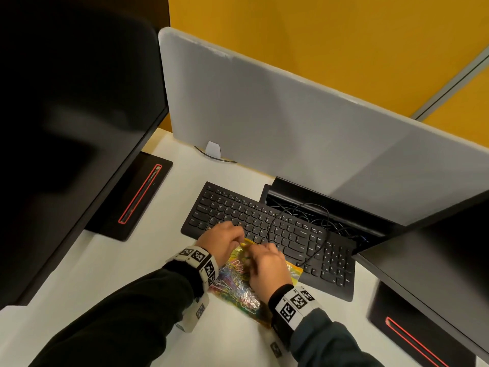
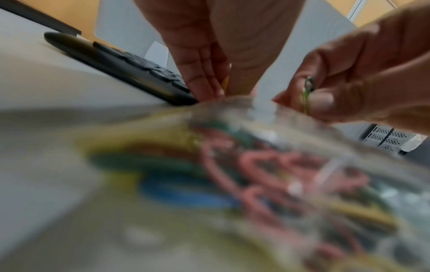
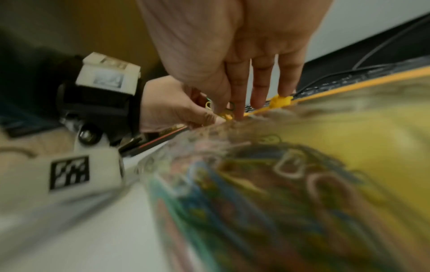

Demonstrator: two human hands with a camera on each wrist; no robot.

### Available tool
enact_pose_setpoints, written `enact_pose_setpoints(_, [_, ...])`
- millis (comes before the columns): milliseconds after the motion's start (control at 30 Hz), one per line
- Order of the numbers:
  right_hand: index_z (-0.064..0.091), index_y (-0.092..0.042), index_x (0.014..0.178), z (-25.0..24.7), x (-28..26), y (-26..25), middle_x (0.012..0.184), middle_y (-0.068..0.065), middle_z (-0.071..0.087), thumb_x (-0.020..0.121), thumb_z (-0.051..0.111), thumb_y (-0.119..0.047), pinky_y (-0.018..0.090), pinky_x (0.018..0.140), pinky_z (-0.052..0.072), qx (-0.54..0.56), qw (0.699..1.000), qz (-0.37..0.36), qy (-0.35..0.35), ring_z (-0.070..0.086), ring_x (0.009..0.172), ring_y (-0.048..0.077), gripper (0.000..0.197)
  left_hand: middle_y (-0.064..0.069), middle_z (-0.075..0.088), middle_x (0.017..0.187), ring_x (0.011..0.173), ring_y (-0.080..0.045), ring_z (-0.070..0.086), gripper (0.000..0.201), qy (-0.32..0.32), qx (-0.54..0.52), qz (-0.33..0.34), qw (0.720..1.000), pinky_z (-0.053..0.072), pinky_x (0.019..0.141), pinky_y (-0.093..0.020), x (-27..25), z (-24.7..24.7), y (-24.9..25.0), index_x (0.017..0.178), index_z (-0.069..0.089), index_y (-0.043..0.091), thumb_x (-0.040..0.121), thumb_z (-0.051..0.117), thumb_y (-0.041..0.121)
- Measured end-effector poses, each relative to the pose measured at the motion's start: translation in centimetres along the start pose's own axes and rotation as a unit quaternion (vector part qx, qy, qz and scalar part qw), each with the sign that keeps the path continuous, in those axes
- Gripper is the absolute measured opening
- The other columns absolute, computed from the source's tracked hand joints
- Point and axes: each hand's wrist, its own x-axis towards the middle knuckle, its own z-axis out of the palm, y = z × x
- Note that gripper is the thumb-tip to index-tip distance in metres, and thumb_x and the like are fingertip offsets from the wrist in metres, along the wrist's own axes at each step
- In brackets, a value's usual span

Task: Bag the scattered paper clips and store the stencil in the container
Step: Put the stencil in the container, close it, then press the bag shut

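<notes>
A clear zip bag [image 1: 239, 291] full of coloured paper clips lies on the white desk [image 1: 111, 263] in front of the keyboard. Its mouth has an orange zip strip [image 3: 349, 86] with a yellow slider [image 3: 281, 101]. My left hand [image 1: 230, 243] pinches the bag's edge [image 2: 223, 103] at the mouth. My right hand [image 1: 255, 256] is at the same opening, with thumb and finger pinching a green paper clip [image 2: 307, 93]. In the right wrist view my right hand's fingers [image 3: 239, 103] point down into the mouth. No stencil or container shows.
A black keyboard [image 1: 264, 221] lies just beyond the bag, with a cable [image 1: 299, 207] looping over it from a black cable tray [image 1: 330, 205]. Monitor stands [image 1: 132, 197] sit on both sides. A grey divider [image 1: 291, 123] closes the back.
</notes>
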Motion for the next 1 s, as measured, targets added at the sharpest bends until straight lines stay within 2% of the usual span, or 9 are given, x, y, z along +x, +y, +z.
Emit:
enact_pose_setpoints(100, [0.045,-0.025,0.085,-0.6,0.9,-0.4,0.076,-0.011,0.042,0.089,0.041,-0.007,0.034,0.089,0.038,0.049,0.997,0.062,0.023,0.044,0.09,0.018,0.019,-0.001,0.052,0.094,0.081,-0.016,0.049,0.006,-0.015,0.013,0.007,1.0,0.048,0.071,-0.033,0.0,-0.1,0.1,0.086,0.052,0.022,0.086,0.05,0.016])
enact_pose_setpoints(200, [0.041,-0.028,0.085,-0.9,2.3,-0.1,0.076,-0.007,0.055,0.091,0.04,-0.009,0.035,0.088,0.041,0.083,0.993,0.085,0.028,0.05,0.087,0.021,0.02,-0.002,0.051,0.092,0.079,-0.02,0.052,0.009,-0.026,-0.008,0.006,1.0,0.046,0.07,-0.033,-0.1,-0.2,0.1,0.085,0.052,0.021,0.086,0.048,0.014])
enact_pose_setpoints(333, [0.056,-0.024,0.087,-1.6,2.7,0.1,0.071,-0.009,0.058,0.088,0.047,-0.011,0.037,0.094,0.043,0.026,0.998,0.062,0.007,0.057,0.089,0.025,0.016,-0.001,0.05,0.09,0.078,-0.02,0.053,0.012,-0.035,-0.062,0.022,0.997,0.046,0.073,-0.032,-0.4,-0.5,0.5,0.081,0.052,0.021,0.083,0.051,0.009])
enact_pose_setpoints(467, [0.065,-0.033,0.084,-2.6,2.3,-0.4,0.087,-0.007,0.066,0.089,0.046,-0.016,0.041,0.105,0.036,-0.053,0.993,0.052,-0.087,0.059,0.099,0.021,0.026,0.004,0.047,0.087,0.077,-0.016,0.051,0.011,-0.032,-0.064,0.032,0.997,0.046,0.072,-0.032,-0.9,-0.7,1.0,0.081,0.052,0.022,0.083,0.052,0.011])
enact_pose_setpoints(567, [0.066,-0.032,0.105,-3.0,1.5,0.4,0.104,-0.005,0.067,0.094,0.044,-0.011,0.036,0.088,0.051,0.126,0.987,0.079,-0.067,0.06,0.091,0.013,0.032,0.004,0.048,0.086,0.076,-0.014,0.05,0.011,0.002,-0.087,0.008,0.996,0.043,0.071,-0.028,-1.1,-1.3,1.1,0.082,0.055,0.019,0.084,0.051,0.009])
enact_pose_setpoints(667, [0.058,-0.03,0.106,-3.6,-0.1,2.2,0.096,-0.007,0.06,0.09,0.055,-0.01,0.024,0.078,0.048,0.229,0.967,0.105,0.039,0.059,0.09,0.014,0.026,0.003,0.049,0.085,0.076,-0.014,0.048,0.013,0.016,-0.108,-0.006,0.994,0.04,0.072,-0.027,-1.4,-2.1,1.3,0.08,0.054,0.021,0.084,0.05,0.009])
enact_pose_setpoints(767, [0.062,-0.024,0.092,-3.4,-1.6,3.2,0.092,-0.006,0.063,0.088,0.059,-0.014,0.016,0.072,0.045,0.156,0.977,0.143,-0.026,0.06,0.085,0.009,0.012,0.008,0.045,0.084,0.085,-0.016,0.045,0.014,0.014,-0.063,-0.005,0.998,0.042,0.08,-0.034,-2.3,-2.4,1.9,0.08,0.049,0.025,0.084,0.049,0.012])
enact_pose_setpoints(833, [0.061,-0.028,0.074,-3.0,-2.3,3.2,0.084,-0.007,0.066,0.087,0.055,-0.006,0.016,0.072,0.046,0.117,0.983,0.14,-0.032,0.058,0.074,0.002,0.027,0.009,0.049,0.091,0.095,-0.018,0.043,0.009,0.024,0.018,0.005,1.0,0.038,0.087,-0.037,-3.0,-2.4,2.8,0.085,0.05,0.026,0.081,0.051,0.018])
enact_pose_setpoints(1000, [0.061,-0.031,0.062,-2.9,-3.2,1.6,0.065,-0.006,0.066,0.082,0.054,-0.008,0.027,0.074,0.05,0.057,0.993,0.098,0.023,0.061,0.067,0.015,0.031,0.011,0.058,0.111,0.117,-0.014,0.037,0.02,-0.018,0.131,0.104,0.986,0.01,0.112,-0.043,-4.2,-1.8,6.5,0.097,0.053,0.031,0.083,0.048,0.044])
